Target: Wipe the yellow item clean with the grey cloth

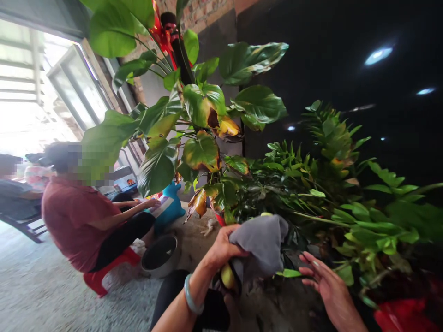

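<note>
Low in front of you, your left hand [223, 249] is closed around a grey cloth [261, 246], bunched at one end so the rest drapes loosely over the fingers. The cloth looks soft, light and limp; it should fold to whatever it presses on, and a pinch of gathered fabric, as you have it now, seems the surest hold. A pale jade bangle [190, 297] circles that wrist. Your right hand [327, 281] is open and empty, fingers spread, palm turned toward a small green leaf [289, 273] just beside the fingertips; whether it touches the leaf is hard to tell. Leaves like these appear thin and easily torn, best supported flat from beneath. Beyond your hands spreads a low fern-like plant [339, 203], and behind it rises a tall plant with broad leaves [204, 120], several yellowed and browned. To your left, a person in a red shirt [74, 216] sits on a red stool [104, 274] beside a metal bowl [159, 253].
</note>
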{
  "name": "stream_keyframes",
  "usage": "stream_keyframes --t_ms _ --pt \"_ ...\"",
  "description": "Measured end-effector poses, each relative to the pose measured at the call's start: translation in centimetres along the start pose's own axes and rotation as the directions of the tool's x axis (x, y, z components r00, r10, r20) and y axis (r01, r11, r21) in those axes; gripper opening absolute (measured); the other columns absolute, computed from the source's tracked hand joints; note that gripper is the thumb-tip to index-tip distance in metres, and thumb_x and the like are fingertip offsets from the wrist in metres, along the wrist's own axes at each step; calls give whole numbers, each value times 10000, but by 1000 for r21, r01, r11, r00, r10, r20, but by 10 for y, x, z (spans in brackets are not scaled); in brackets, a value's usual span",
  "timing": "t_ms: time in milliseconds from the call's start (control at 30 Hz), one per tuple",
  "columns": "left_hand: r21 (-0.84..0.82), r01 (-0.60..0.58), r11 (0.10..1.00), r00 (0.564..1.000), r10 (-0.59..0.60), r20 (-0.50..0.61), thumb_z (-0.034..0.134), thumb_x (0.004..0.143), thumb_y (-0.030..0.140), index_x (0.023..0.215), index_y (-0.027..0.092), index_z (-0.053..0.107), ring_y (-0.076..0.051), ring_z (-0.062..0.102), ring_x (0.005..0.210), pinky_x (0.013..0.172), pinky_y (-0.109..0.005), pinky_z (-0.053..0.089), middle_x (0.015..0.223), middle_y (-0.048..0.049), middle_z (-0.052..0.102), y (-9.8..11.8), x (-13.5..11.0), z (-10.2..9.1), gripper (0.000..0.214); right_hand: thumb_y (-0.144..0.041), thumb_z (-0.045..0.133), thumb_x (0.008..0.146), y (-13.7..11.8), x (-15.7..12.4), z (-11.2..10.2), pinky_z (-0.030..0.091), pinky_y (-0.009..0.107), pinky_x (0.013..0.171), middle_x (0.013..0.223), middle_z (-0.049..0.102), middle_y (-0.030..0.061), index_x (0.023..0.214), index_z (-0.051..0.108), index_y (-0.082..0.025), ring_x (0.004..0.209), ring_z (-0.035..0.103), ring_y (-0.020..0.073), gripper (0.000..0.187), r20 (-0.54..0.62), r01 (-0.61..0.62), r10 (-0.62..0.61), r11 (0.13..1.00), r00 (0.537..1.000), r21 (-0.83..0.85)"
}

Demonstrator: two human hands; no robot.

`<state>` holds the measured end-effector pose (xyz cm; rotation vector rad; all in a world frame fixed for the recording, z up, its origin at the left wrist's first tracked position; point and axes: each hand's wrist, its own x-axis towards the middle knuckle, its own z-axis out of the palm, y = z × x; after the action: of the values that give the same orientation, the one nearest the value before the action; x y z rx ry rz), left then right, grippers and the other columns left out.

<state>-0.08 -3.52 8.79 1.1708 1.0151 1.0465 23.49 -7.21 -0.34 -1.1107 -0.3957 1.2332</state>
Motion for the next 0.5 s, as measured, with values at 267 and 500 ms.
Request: stream_keyframes --t_ms 267,500 --pt "-44 -194 980 920 167 -354 704 410 153 709 143 623 -95 454 505 495 -199 374 532 65 549 1 27 6 310 -405 788 374 1 0 3 487 298 465 811 740 76 689 746 -226 612 637 221 365 -29 3 -3 1000 1000 -21" --pt "73 18 997 997 -23 77 770 339 114 769 127 713 -99 452 613 571 -191 367 620 56 549 -7 -2 29 434 -450 777 384 -1 -1 1 485 314 475 796 741 88 691 744 -224 613 636 231 383 -3 1 -1 999 1000 -37"
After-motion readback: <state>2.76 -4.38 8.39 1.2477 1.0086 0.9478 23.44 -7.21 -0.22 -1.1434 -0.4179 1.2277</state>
